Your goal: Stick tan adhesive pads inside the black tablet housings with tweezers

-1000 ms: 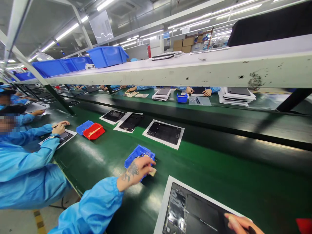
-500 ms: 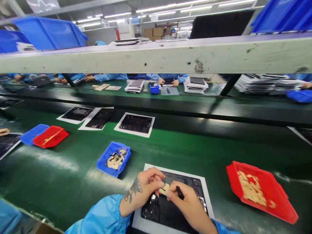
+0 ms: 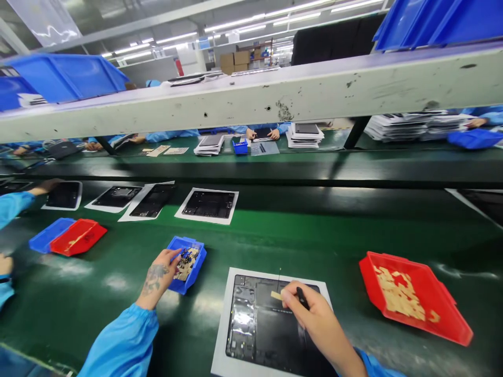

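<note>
My left hand [image 3: 163, 267] is at the near left side of a small blue bin [image 3: 201, 257]. Its fingertips are bent together over the loose cream and black pieces [image 3: 189, 263] inside; whatever they pinch is too small to make out. My right hand [image 3: 310, 311] pinches a small cream strip [image 3: 276, 296], and a black stick-like tool [image 3: 302, 298] pokes out between its fingers. Under that hand lies an opened black tablet-like device [image 3: 275, 335] on a white sheet [image 3: 220, 345]. The hand covers the device's right part.
To the right stands a red bin [image 3: 444, 319] with cream strips. Another red bin [image 3: 80, 238] overlaps a blue bin [image 3: 49, 235] at left. Several devices on white sheets [image 3: 208, 204] line the green bench. A shelf beam [image 3: 236, 107] crosses above. A co-worker's hand [image 3: 47, 186] touches a far-left device.
My left hand has left the cream strip and moved left to the small blue bin. My right hand keeps the strip and tool above the device. A co-worker's arm has appeared at left.
</note>
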Tool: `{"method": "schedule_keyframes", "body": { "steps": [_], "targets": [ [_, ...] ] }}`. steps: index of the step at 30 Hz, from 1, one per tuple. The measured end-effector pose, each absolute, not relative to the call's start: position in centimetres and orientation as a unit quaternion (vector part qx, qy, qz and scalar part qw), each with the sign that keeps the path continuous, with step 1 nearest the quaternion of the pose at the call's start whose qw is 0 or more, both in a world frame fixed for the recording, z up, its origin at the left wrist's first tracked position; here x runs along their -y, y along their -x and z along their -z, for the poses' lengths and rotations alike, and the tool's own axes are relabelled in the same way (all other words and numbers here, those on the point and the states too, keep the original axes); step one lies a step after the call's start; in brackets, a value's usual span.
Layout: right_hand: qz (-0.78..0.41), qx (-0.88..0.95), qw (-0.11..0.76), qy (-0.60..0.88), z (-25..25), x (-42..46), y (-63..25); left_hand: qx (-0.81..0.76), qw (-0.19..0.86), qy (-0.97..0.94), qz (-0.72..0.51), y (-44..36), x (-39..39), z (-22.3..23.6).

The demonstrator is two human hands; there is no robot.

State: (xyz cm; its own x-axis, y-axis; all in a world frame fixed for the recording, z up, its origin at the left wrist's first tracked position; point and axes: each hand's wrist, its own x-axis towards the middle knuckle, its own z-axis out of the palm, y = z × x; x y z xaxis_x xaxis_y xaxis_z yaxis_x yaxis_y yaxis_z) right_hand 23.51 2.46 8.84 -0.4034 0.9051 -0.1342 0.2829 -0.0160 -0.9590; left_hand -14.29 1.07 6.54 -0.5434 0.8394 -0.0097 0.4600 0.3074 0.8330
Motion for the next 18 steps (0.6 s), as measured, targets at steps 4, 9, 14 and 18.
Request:
{"method": "schedule_keyframes", "body": {
  "steps": [4, 9, 14, 18],
  "targets": [
    [-0.525, 0.650, 0.295, 0.464, -9.0, -2.4, -23.4, -0.777, 0.177, -0.443, -0.410, 12.4, -0.2, -6.6],
    [-0.499, 0.691, 0.269, 0.448, -9.6, -1.8, -23.1, -0.668, 0.391, -0.481, -0.411, 3.2, 1.5, -8.6],
    [-0.483, 0.721, 0.275, 0.415, -10.2, -1.4, -23.2, -0.460, 0.593, -0.440, -0.493, -5.1, 2.1, -10.0],
    [-0.456, 0.731, 0.311, 0.402, -10.2, -1.6, -24.4, -0.442, 0.609, -0.408, -0.516, -6.7, 1.8, -10.5]
  ]
}}
